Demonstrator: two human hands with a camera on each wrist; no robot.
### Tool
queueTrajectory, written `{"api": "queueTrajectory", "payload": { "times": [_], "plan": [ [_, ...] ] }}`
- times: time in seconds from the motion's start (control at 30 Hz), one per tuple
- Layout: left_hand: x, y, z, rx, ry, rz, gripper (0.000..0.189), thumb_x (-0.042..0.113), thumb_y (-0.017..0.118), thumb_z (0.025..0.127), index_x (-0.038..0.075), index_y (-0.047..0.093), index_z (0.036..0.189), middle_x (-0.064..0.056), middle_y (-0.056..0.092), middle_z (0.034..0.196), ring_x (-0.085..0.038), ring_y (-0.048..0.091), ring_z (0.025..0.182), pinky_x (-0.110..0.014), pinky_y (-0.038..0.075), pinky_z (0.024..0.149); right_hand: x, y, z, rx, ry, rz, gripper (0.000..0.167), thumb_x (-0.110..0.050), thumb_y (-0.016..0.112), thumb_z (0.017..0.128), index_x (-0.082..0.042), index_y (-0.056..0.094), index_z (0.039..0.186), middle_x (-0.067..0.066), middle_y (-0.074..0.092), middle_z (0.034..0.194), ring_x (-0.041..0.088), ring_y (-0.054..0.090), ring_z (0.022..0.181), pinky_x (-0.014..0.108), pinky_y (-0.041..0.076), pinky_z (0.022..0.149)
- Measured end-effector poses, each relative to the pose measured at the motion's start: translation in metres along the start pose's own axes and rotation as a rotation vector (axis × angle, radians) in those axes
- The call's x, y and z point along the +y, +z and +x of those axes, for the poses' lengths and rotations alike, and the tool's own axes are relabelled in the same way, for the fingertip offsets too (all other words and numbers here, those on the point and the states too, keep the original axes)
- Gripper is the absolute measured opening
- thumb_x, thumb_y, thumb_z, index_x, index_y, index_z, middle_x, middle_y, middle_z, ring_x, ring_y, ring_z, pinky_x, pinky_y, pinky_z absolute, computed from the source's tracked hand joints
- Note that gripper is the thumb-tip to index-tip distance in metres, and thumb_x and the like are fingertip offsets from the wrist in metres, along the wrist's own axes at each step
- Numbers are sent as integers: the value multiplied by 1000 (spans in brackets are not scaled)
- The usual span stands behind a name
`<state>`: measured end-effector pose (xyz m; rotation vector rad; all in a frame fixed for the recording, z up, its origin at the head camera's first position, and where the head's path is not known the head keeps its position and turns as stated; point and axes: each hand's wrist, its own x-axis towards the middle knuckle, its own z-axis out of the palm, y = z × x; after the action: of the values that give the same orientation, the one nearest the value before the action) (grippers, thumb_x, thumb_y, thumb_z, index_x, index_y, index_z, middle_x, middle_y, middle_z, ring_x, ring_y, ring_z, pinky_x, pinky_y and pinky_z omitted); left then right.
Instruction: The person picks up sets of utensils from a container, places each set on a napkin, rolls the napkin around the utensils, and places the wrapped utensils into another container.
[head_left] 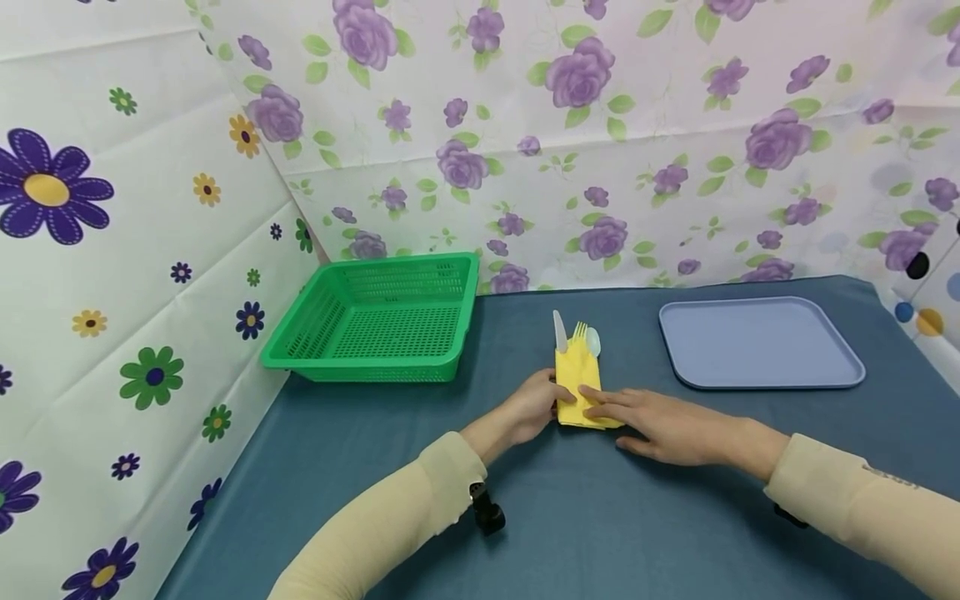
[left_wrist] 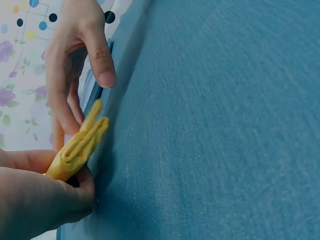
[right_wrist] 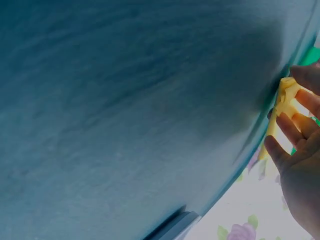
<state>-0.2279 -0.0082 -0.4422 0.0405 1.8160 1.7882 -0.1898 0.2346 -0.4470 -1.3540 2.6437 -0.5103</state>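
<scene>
A yellow folded napkin [head_left: 576, 375] stands out near the middle of the table in the head view. From its far end poke a whitish knife [head_left: 560, 332], a yellow-looking fork [head_left: 581, 330] and a pale spoon [head_left: 593, 342]. My left hand [head_left: 528, 407] grips the napkin's left side, thumb on top and fingers underneath; the left wrist view shows its folded layers pinched there. Extended fingers of my right hand [head_left: 667, 425] rest on the napkin's lower right part, its thumb held apart. The cutlery's lower ends are hidden inside the napkin.
A green plastic basket [head_left: 375, 372] stands at the back left. At the back right lies a blue-grey tray [head_left: 765, 342]. Dark blue cloth [head_left: 585, 533] covers the table, with flowered sheets [head_left: 540, 217] hanging behind and at the left.
</scene>
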Motion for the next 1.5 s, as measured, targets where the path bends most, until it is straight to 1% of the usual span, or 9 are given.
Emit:
{"api": "queueTrajectory", "payload": {
  "times": [0.1, 0.23, 0.4, 0.57, 0.7, 0.83, 0.97, 1.13, 1.5],
  "plan": [
    [0, -2, 0, -47, 20, -47, 54, -3, 53, 100, -3, 41, 153, -15, 59, 136, -30, 60, 126, -47, 49, 108, -1, 0, 0, 34, -32, -55, 55, -21, 70, 103, -21, 52, 155, 0, 25, 172, 25, 45, 146, 50, 47, 111],
    [0, -4, 0, -98, 34, -67, 50, -4, 51, 102, -1, 44, 151, -16, 60, 137, -32, 59, 129, -51, 50, 106, -3, -3, 1, 54, -58, -130, 56, -21, 72, 101, -19, 53, 154, 2, 27, 171, 26, 46, 145, 51, 46, 111],
    [-1, -11, 0, -172, 40, -90, 54, -2, 51, 104, 2, 38, 156, -15, 59, 142, -31, 59, 132, -50, 51, 106, -7, -8, 2, 43, -45, -161, 55, -21, 72, 101, -18, 54, 153, 2, 28, 171, 27, 47, 143, 53, 45, 111],
    [-2, -20, 1, -235, 76, -94, 56, 1, 55, 105, 7, 37, 157, -15, 59, 143, -32, 61, 130, -49, 52, 105, -11, -13, 2, 58, -50, -191, 56, -21, 74, 100, -19, 54, 153, 2, 28, 171, 27, 49, 141, 52, 47, 109],
    [-2, -23, 1, -253, 87, -93, 51, 2, 59, 104, 6, 43, 153, -14, 63, 139, -30, 64, 126, -46, 54, 103, -15, -16, 2, 73, -58, -215, 59, -19, 75, 99, -20, 53, 154, 3, 28, 171, 27, 51, 139, 52, 48, 109],
    [-3, -25, 2, -257, 90, -116, 46, 0, 60, 104, 2, 48, 149, -14, 64, 135, -27, 67, 120, -41, 56, 100, -18, -17, 2, 91, -65, -237, 61, -16, 76, 98, -18, 53, 154, 5, 29, 170, 28, 51, 140, 54, 44, 112],
    [-2, -25, 2, -270, 106, -141, 49, 0, 59, 104, 4, 46, 150, -14, 63, 136, -24, 66, 117, -38, 56, 97, -22, -18, 1, 110, -75, -273, 64, -14, 78, 96, -15, 53, 154, 6, 30, 170, 28, 51, 141, 55, 41, 115],
    [0, -23, 4, -290, 111, -171, 53, -2, 57, 104, 7, 41, 154, -14, 60, 141, -24, 64, 121, -39, 54, 100, -24, -20, 0, 137, -88, -317, 64, -14, 80, 94, -13, 54, 153, 8, 34, 168, 28, 52, 140, 53, 42, 114],
    [6, -21, 8, -311, 112, -164, 53, -3, 54, 105, 6, 40, 155, -15, 60, 142, -26, 63, 124, -40, 55, 102, -23, -22, 0, 149, -86, -357, 62, -13, 79, 94, -12, 56, 152, 8, 36, 167, 27, 54, 137, 53, 44, 113]
  ]
}}
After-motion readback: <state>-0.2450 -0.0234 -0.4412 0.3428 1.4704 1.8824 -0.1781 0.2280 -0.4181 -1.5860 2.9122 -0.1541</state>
